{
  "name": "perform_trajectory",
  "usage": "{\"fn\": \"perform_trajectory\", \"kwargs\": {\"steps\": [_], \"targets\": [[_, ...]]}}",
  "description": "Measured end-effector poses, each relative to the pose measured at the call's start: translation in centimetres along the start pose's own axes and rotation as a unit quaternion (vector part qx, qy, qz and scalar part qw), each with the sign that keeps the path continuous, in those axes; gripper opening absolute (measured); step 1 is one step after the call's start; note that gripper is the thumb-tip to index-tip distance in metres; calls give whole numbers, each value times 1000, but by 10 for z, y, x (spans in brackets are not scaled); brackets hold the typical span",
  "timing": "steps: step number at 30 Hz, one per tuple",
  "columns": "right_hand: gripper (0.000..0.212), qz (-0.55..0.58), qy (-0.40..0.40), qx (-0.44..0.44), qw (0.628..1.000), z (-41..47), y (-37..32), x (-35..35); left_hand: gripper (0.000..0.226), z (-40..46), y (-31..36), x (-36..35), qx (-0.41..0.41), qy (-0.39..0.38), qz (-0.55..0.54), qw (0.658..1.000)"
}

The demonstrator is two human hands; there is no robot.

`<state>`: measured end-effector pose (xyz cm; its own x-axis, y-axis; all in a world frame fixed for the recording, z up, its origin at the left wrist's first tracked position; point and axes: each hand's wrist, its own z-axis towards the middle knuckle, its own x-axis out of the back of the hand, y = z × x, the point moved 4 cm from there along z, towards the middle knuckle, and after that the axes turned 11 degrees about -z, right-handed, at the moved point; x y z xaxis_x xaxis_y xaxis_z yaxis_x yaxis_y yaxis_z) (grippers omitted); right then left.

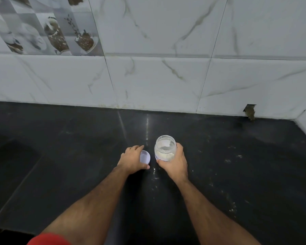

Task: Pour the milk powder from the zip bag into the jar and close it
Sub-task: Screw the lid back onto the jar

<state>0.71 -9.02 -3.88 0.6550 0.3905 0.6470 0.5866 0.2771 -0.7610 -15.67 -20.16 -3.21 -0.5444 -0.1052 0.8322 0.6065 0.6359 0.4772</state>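
The jar looks like clear, smooth plastic or glass, which of the two cannot be told, with a paper-like white label, and the powder inside it is matt, cream-white and clumpy. The lid is smooth plastic, pale lilac-white, with a soft sheen. The counter is dark polished stone, glossy enough to mirror a streak of light and flecked with dusty white specks, while the wall is glazed, marble-veined white tile with one chipped, rough-edged hole at its foot.
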Motion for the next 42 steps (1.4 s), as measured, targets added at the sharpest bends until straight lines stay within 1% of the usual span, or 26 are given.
{"fn": "perform_trajectory", "kwargs": {"steps": [4,8,10,12,14,15,18,20,21,23,26,27,28,30,32,35,37,40,41,42], "targets": [[71,-3,24,8,1000,2,1,12,96,6,-1,-3,-4,-7,20,1000],[76,-3,45,12,999,4,0,25,83,10,4,-4,-9,-19,4,1000],[80,1,42,7,999,4,1,31,81,12,8,-2,6,-10,-41,999],[92,8,28,-3,1000,4,2,36,79,15,16,3,23,7,-125,992],[101,29,13,-16,999,3,3,41,72,16,28,10,31,33,-226,973],[101,45,7,-20,999,3,3,44,69,17,35,15,37,48,-277,959],[98,90,-14,-25,995,-2,5,52,65,17,57,27,48,59,-423,903],[100,125,-39,-25,991,-6,10,53,52,18,74,33,53,53,-495,866],[100,138,-51,-21,989,-10,12,54,46,19,82,36,59,50,-526,847],[94,153,-69,-11,986,-18,15,54,43,20,97,39,68,34,-573,816],[93,164,-83,-12,983,-28,19,52,39,18,118,40,63,10,-598,799],[92,167,-83,-14,982,-30,19,53,38,16,123,38,60,0,-599,799],[92,168,-81,-16,982,-31,18,56,41,14,127,36,56,-15,-597,800],[94,166,-73,-15,983,-29,16,63,61,9,133,31,39,-47,-580,812],[97,162,-66,-9,985,-25,15,71,75,4,138,29,15,-67,-552,831],[95,156,-69,1,985,-20,11,80,79,-2,144,33,-19,-78,-507,858],[91,160,-75,5,984,-18,8,83,70,-6,151,38,-51,-88,-467,878],[86,167,-85,12,982,-17,0,85,34,-12,161,45,-104,-91,-423,896],[85,171,-88,15,981,-17,-3,86,27,-14,163,47,-117,-89,-411,900],[84,176,-89,18,980,-18,-5,88,25,-16,165,49,-123,-86,-403,903]]}}
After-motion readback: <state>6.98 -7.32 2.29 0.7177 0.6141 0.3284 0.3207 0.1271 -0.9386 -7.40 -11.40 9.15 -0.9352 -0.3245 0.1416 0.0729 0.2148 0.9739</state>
